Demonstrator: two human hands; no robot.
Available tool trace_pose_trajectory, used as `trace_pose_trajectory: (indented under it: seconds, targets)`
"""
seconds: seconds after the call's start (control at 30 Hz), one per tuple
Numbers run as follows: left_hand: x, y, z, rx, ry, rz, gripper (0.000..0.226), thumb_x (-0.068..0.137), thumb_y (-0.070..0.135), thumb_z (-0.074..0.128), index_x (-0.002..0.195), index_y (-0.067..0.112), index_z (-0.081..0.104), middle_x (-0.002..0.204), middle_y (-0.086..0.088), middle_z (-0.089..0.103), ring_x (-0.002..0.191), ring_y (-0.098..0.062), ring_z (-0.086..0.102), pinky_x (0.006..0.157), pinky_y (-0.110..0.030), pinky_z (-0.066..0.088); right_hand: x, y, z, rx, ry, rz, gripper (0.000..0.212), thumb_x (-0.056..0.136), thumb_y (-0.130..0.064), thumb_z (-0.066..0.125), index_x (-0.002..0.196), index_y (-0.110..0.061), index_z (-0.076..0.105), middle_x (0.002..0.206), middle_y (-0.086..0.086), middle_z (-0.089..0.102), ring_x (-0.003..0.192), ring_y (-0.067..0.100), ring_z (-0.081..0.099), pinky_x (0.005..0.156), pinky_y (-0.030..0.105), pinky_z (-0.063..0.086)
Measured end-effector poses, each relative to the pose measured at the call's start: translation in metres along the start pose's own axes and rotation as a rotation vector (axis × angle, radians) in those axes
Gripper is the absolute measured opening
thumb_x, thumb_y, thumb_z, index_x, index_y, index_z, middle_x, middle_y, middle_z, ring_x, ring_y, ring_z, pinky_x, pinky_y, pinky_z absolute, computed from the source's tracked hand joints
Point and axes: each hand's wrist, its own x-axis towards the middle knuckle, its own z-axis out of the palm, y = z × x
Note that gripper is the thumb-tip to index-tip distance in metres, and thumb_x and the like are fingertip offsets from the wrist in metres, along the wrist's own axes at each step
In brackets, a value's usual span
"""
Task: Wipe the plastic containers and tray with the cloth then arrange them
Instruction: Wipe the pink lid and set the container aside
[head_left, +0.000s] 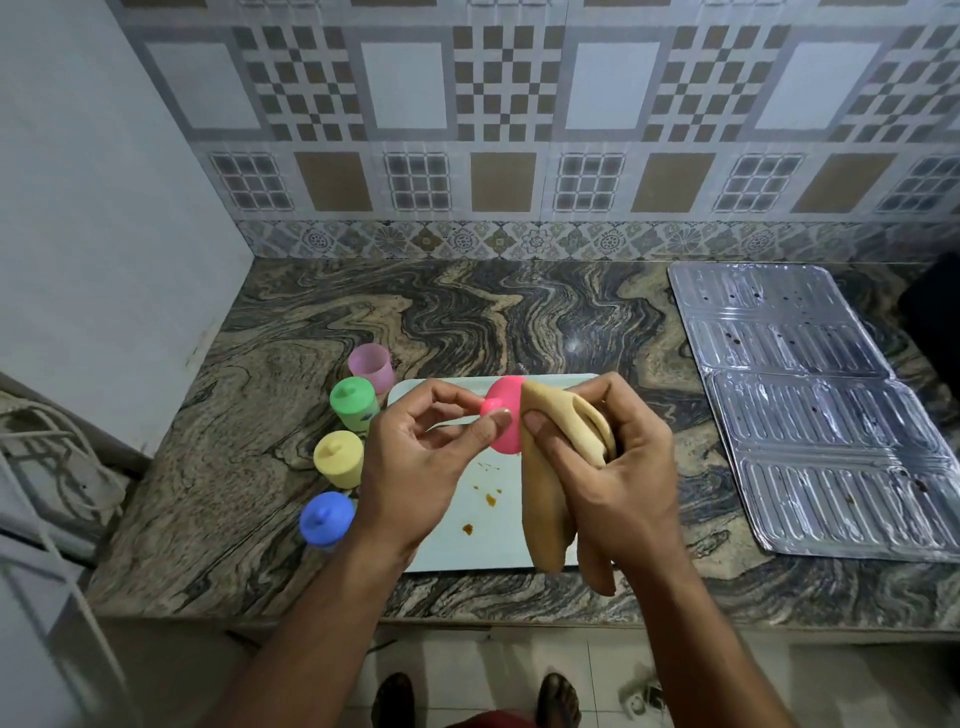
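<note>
At the centre of the frame the left hand (415, 467) pinches the knob of a pink lid (506, 413) between thumb and fingers, holding it on edge above the pale tray (488, 540), while the right hand (618, 467) is closed around a beige cloth (545, 483) pressed against the lid's right face, its tail hanging down over the tray. The tray lies on the marbled worktop (519, 322) and bears a few brown stains (488, 500). Just left of it stand an open pink container (371, 366) and, toward the lower left, a green-lidded container (354, 404), a yellow-lidded container (338, 458) and a blue-lidded container (327, 518); a foil sheet (810, 405) lies at the right.
</note>
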Motion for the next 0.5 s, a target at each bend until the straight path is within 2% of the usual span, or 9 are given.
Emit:
trace_pose_trajectory:
  seconds: [0.1,0.2,0.27,0.33,0.43,0.5]
  targets:
    - [0.015,-0.008,-0.015,0.063,0.051,0.023,0.016,0.081,0.013,0.087,0.089,0.009,0.074,0.081,0.002,0.077,0.08,-0.011,0.072,0.08,-0.027,0.06,0.0,0.004,0.001,-0.024,0.025,0.02,0.023,0.087,-0.012,0.085,0.083,-0.017,0.062,0.068,-0.009,0.065,0.059,0.001,0.055,0.055,0.019,0.045]
    - [0.052,-0.017,-0.048,0.151,0.161,0.022,0.014,0.082,0.01,0.088,0.089,0.009,0.076,0.078,0.005,0.077,0.075,-0.003,0.07,0.073,-0.017,0.056,0.002,0.01,0.001,-0.07,0.039,0.028,0.025,0.087,-0.01,0.085,0.082,-0.018,0.062,0.068,-0.012,0.063,0.06,0.0,0.053,0.057,0.017,0.043]
    - [0.084,-0.026,-0.072,0.248,0.218,0.02,0.014,0.082,0.008,0.088,0.09,0.007,0.076,0.079,0.0,0.077,0.07,0.0,0.069,0.069,-0.015,0.052,0.003,0.013,0.001,-0.081,0.036,0.036,0.026,0.087,-0.007,0.084,0.081,-0.016,0.061,0.066,-0.013,0.061,0.058,-0.001,0.052,0.056,0.015,0.043]
    - [0.119,-0.037,-0.092,0.401,0.253,0.005,0.015,0.081,0.011,0.088,0.09,0.007,0.077,0.082,-0.005,0.077,0.07,-0.005,0.069,0.069,-0.022,0.054,0.005,0.014,0.003,-0.068,0.033,0.043,0.025,0.086,-0.001,0.083,0.08,-0.012,0.061,0.063,-0.016,0.06,0.054,-0.003,0.052,0.053,0.01,0.042]
    - [0.163,-0.06,-0.114,0.615,0.27,-0.077,0.013,0.079,0.013,0.088,0.088,0.012,0.078,0.082,-0.006,0.076,0.074,-0.015,0.068,0.079,-0.034,0.057,0.006,0.013,0.006,-0.04,0.01,0.06,0.021,0.086,0.007,0.08,0.082,-0.001,0.061,0.061,-0.018,0.062,0.05,-0.006,0.055,0.048,0.005,0.043]
    - [0.183,-0.072,-0.121,0.724,0.26,-0.124,0.013,0.077,0.015,0.088,0.086,0.017,0.079,0.084,-0.003,0.076,0.08,-0.02,0.071,0.079,-0.035,0.058,0.006,0.015,0.007,-0.031,-0.003,0.076,0.02,0.086,0.007,0.079,0.083,0.0,0.061,0.061,-0.018,0.063,0.05,-0.007,0.056,0.049,0.006,0.043]
